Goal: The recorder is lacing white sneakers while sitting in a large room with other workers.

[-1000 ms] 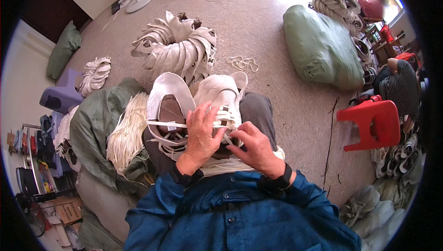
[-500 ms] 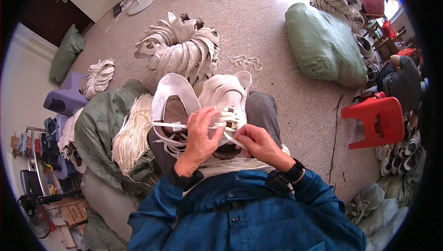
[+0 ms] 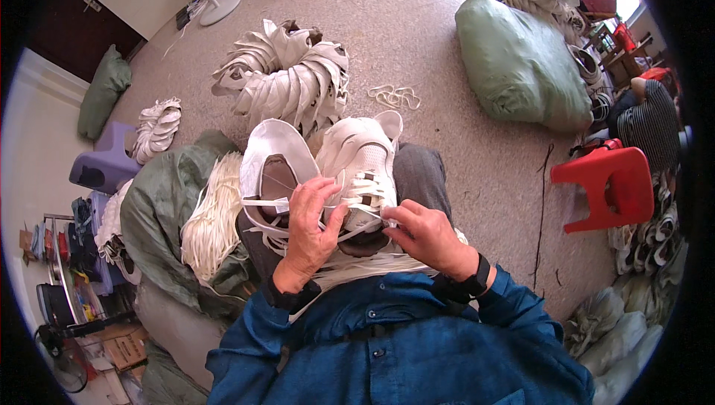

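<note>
Two pale shoe uppers rest side by side on my lap. The right shoe has white shoelace crossing its tongue, toe pointing away. The left shoe shows its brown inside and a small white tag. My left hand lies between the shoes with bent fingers around a lace; a length of it sticks out to the left over the left shoe. At the right shoe's right eyelet edge, my right hand pinches a lace end between thumb and forefinger. The fingertips partly hide the lace.
A ring of stacked uppers and a loose lace lie on the floor ahead. A lace bundle hangs at my left over green cloth. To the right are a green sack, a red stool and other people.
My right hand has drawn in its pinch, up against the shoe's eyelet edge; the lace stretch it held no longer shows below. The left hand has shifted slightly left.
</note>
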`<state>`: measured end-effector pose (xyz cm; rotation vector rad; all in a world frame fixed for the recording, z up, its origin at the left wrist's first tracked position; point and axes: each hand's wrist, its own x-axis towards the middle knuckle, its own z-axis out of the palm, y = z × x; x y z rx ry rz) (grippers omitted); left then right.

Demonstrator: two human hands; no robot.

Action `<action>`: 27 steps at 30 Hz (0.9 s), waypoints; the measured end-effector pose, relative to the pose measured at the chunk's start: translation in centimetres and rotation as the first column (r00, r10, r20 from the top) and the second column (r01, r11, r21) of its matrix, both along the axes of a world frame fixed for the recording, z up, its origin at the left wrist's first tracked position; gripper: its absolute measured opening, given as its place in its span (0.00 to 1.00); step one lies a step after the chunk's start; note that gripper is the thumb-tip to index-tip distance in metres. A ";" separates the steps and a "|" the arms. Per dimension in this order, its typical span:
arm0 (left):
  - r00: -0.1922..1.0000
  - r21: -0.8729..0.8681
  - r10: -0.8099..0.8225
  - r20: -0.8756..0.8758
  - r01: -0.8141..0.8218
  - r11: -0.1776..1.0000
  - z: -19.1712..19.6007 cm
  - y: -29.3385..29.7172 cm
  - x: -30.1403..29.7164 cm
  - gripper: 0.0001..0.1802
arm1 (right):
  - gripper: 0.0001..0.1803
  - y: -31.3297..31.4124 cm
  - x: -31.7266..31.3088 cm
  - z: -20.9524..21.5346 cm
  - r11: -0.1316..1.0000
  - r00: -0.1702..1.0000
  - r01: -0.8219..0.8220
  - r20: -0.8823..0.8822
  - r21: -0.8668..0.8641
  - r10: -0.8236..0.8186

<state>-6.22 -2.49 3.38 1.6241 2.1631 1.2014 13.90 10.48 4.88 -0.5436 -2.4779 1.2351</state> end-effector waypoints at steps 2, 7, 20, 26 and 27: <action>1.000 0.002 -0.027 0.014 0.027 1.000 0.1 0.0 0.1 0.23 | 0.09 0.1 0.3 -0.9 0.982 0.999 0.001 0.043 0.191 -0.009; 0.986 -0.083 0.013 -0.166 -0.027 0.996 0.7 1.2 1.7 0.22 | 0.08 0.6 0.4 -1.1 0.881 0.981 -0.189 -0.111 -0.433 0.156; 0.823 -0.248 -0.316 -0.472 0.220 0.944 2.3 -0.7 2.9 0.17 | 0.15 -1.1 0.2 -5.2 0.980 0.963 0.197 -0.193 0.021 -0.190; 0.721 -0.244 -0.300 -0.624 0.184 0.952 0.5 0.2 3.0 0.07 | 0.17 -1.5 -0.5 -4.6 0.963 0.953 0.245 -0.212 0.117 -0.216; 0.720 -0.244 -0.301 -0.625 0.186 0.952 0.5 0.3 3.1 0.07 | 0.17 -1.4 -0.5 -4.6 0.962 0.952 0.247 -0.213 0.117 -0.219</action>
